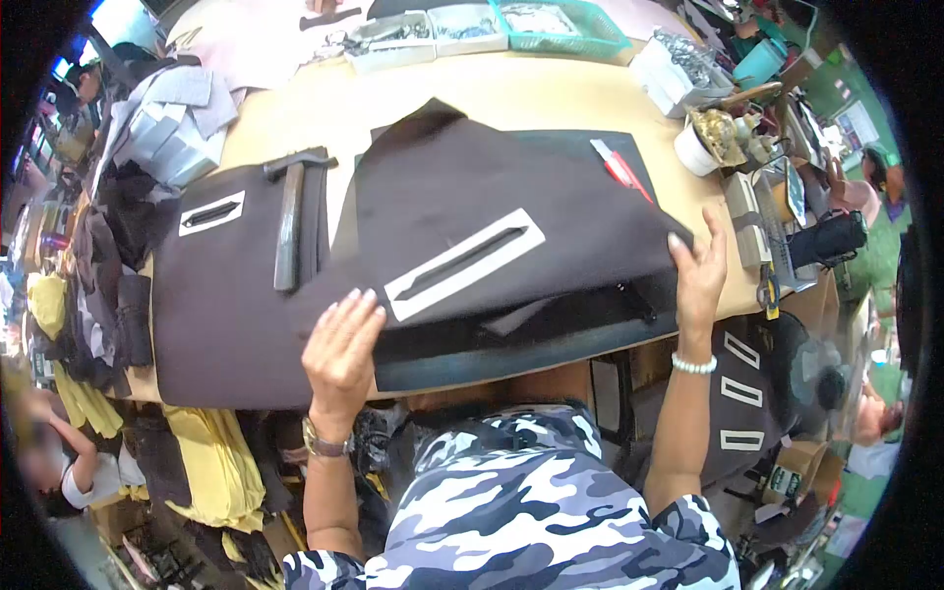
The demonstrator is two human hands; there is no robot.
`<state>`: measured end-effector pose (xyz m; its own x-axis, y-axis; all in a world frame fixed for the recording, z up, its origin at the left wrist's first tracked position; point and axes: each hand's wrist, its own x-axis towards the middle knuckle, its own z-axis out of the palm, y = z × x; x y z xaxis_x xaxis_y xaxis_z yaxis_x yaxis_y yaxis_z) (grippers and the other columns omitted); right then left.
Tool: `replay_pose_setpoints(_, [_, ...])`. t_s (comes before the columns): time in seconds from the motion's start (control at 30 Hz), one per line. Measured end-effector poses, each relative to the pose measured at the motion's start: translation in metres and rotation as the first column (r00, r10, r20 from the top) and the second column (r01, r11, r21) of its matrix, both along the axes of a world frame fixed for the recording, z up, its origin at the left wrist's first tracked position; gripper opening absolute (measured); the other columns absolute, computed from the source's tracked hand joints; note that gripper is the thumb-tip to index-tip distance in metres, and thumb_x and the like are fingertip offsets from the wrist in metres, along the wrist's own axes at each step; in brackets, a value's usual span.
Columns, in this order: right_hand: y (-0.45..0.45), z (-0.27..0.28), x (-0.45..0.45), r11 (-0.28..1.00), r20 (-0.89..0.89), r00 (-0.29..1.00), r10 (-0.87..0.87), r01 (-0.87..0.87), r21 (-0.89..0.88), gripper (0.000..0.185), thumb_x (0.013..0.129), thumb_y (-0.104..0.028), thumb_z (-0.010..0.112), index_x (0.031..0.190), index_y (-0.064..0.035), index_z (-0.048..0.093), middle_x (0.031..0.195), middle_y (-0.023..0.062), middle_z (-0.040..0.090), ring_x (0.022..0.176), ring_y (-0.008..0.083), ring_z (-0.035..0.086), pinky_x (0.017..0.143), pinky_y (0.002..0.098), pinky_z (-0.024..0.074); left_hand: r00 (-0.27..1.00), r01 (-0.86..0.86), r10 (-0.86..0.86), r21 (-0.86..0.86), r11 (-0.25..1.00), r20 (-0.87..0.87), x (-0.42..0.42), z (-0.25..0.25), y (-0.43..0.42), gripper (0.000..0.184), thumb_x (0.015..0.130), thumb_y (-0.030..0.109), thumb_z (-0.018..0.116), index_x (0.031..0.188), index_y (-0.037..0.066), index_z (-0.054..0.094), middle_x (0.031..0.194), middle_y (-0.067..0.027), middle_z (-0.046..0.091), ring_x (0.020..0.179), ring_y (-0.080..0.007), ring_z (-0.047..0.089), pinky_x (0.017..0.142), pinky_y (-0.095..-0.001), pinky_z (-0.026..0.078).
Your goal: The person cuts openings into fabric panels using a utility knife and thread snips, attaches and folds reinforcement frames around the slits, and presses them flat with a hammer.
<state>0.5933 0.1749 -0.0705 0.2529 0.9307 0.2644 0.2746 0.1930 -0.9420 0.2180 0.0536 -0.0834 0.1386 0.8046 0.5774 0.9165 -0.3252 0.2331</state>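
Note:
A dark brown sheet of fabric or leather (442, 197) lies before me, its near edge raised in a fold above a dark mat (511, 359). A long white strip (462, 265) with a dark slit down its middle is set on the sheet. My left hand (342, 344) rests on the near left part, fingers extended and close together. At the right edge is my right hand (700, 265), thumb and fingers apart, the thumb at the sheet's corner. A red utility knife (624, 172) lies on the upper right. Whether the right fingers pinch the edge is hard to see.
A hammer (288, 221) lies on another dark piece (231, 285) bearing a smaller white strip (211, 213). Trays of small parts (472, 28) line the table's far side. A white tub (696, 149) and yellow-handled scissors (768, 290) are at the right. Yellow cloth (214, 467) hangs below left.

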Motion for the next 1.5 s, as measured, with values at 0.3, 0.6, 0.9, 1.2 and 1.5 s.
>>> replay_pose_setpoints(0.3, [-0.015, 0.042, -0.065, 0.932, 0.741, 0.671, -0.009, -0.263, 0.249, 0.016, 0.08, -0.003, 0.063, 0.096, -0.0031, 0.065, 0.096, 0.012, 0.061, 0.091, 0.0288, 0.06, 0.081, 0.0381, 0.0468, 0.968, 0.01, 0.042, -0.207, 0.978, 0.249, 0.033, 0.032, 0.005, 0.02, 0.074, 0.003, 0.063, 0.094, 0.003, 0.067, 0.099, -0.0106, 0.066, 0.093, -0.0275, 0.061, 0.086, -0.0402, 0.045])
replay_pose_setpoints(0.6, [0.027, -0.008, -0.1, 0.556, 0.49, 0.4, 0.775, -0.799, -0.227, 0.018, 0.074, -0.01, 0.069, 0.089, -0.0026, 0.063, 0.088, 0.0102, 0.059, 0.086, 0.0281, 0.059, 0.076, 0.0367, 0.0475, 0.944, -0.051, 0.157, -0.344, 0.938, 0.29, 0.099, -0.001, 0.043, 0.01, 0.078, 0.01, 0.067, 0.082, 0.003, 0.062, 0.08, -0.0094, 0.058, 0.079, -0.0292, 0.057, 0.07, -0.0387, 0.044])
replay_pose_setpoints(0.9, [0.023, -0.016, -0.097, 0.577, 0.486, 0.453, 0.748, -0.805, -0.139, 0.027, 0.072, -0.011, 0.071, 0.096, -0.0032, 0.061, 0.092, 0.0095, 0.059, 0.09, 0.0283, 0.057, 0.08, 0.0373, 0.0462, 0.98, -0.05, 0.115, -0.361, 0.931, 0.163, 0.105, -0.006, 0.049, 0.009, 0.082, 0.009, 0.061, 0.081, 0.005, 0.054, 0.082, -0.0099, 0.054, 0.078, -0.0279, 0.053, 0.069, -0.0397, 0.038])
replay_pose_setpoints(1.2, [0.025, -0.017, -0.096, 0.567, 0.53, 0.419, 0.737, -0.81, -0.148, 0.027, 0.073, -0.013, 0.07, 0.098, -0.0048, 0.063, 0.093, 0.0088, 0.058, 0.089, 0.0276, 0.056, 0.08, 0.0372, 0.0462, 0.895, 0.107, 0.162, -0.551, 0.827, 0.416, 0.091, 0.005, 0.057, 0.022, 0.076, 0.015, 0.071, 0.089, 0.001, 0.06, 0.071, -0.0112, 0.058, 0.067, -0.0254, 0.057, 0.063, -0.0383, 0.043])
replay_pose_setpoints(1.5, [0.028, -0.012, -0.097, 0.54, 0.521, 0.374, 0.768, -0.814, -0.212, 0.03, 0.072, -0.01, 0.072, 0.101, -0.0074, 0.066, 0.092, 0.0087, 0.055, 0.086, 0.0255, 0.056, 0.075, 0.0357, 0.0461, 0.948, 0.071, 0.079, -0.447, 0.892, 0.307, 0.09, 0.004, 0.055, 0.013, 0.078, 0.011, 0.068, 0.08, 0.0, 0.062, 0.073, -0.0112, 0.059, 0.069, -0.027, 0.058, 0.065, -0.0386, 0.043])
